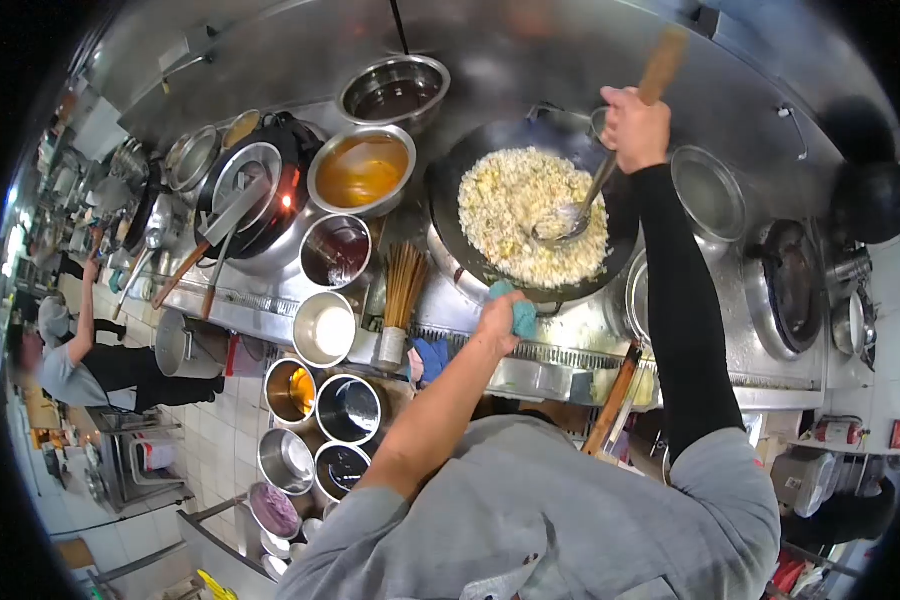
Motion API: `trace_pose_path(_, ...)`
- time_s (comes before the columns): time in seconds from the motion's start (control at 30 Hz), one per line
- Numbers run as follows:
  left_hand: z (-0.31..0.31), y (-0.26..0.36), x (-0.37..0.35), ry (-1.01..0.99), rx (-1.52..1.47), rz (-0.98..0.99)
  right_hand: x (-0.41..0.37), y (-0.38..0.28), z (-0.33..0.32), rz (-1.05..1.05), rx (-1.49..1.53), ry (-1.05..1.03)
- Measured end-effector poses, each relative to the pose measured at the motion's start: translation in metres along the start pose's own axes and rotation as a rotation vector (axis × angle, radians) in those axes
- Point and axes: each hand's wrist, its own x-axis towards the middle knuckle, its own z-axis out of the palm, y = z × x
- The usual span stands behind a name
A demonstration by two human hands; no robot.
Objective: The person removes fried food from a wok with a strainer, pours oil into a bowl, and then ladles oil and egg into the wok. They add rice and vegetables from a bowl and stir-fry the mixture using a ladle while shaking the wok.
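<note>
A large dark wok sits on the stove, filled with fried rice that has yellow bits of what looks like egg. My right hand is closed round the wooden handle of a ladle, whose metal bowl rests in the rice on the right side. At the wok's near edge, my left hand grips a folded teal cloth against the rim. The cloth covers the part of the wok being held.
Left of the wok stand a bowl of amber liquid, a bowl of dark liquid and a bamboo wok brush. Several sauce pots line the lower left. Another person works at far left. A lidded pan sits right.
</note>
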Motion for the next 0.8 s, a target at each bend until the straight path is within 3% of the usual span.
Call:
trace_pose_path(0.07, -0.005, -0.004, 0.002, -0.001, 0.016, 0.011, -0.009, -0.020, 0.018, -0.130, -0.066, 0.089)
trace_pose_path(0.2, -0.005, -0.005, 0.000, 0.020, 0.031, 0.027, -0.008, 0.048, 0.036, -0.228, 0.008, 0.153)
trace_pose_path(0.23, -0.007, -0.006, 0.003, 0.012, 0.038, 0.030, -0.014, 0.060, 0.035, -0.227, 0.046, 0.086)
trace_pose_path(0.37, -0.012, -0.008, 0.008, -0.010, 0.051, -0.006, -0.012, 0.009, 0.000, 0.011, -0.052, 0.008)
trace_pose_path(0.4, -0.013, -0.005, 0.009, -0.009, 0.050, -0.019, -0.006, -0.011, -0.028, 0.100, 0.049, -0.093)
trace_pose_path(0.43, -0.009, -0.002, 0.003, 0.001, 0.066, -0.015, -0.012, -0.036, -0.037, 0.033, -0.075, -0.078)
trace_pose_path(0.5, -0.007, 0.000, 0.003, -0.008, 0.059, 0.005, -0.023, -0.057, -0.065, -0.019, -0.017, -0.177)
trace_pose_path(0.6, -0.007, -0.002, 0.002, -0.049, 0.058, -0.001, -0.057, 0.020, -0.045, -0.252, -0.083, 0.099)
trace_pose_path(0.67, -0.010, -0.009, 0.009, -0.081, 0.039, -0.023, -0.046, 0.080, -0.045, -0.302, -0.050, 0.073)
trace_pose_path(0.77, -0.009, -0.011, 0.002, -0.033, 0.078, -0.036, -0.059, 0.039, -0.021, -0.189, 0.036, -0.033)
trace_pose_path(0.8, -0.006, -0.006, 0.005, -0.027, 0.072, -0.015, -0.077, 0.009, -0.023, -0.168, 0.029, -0.192)
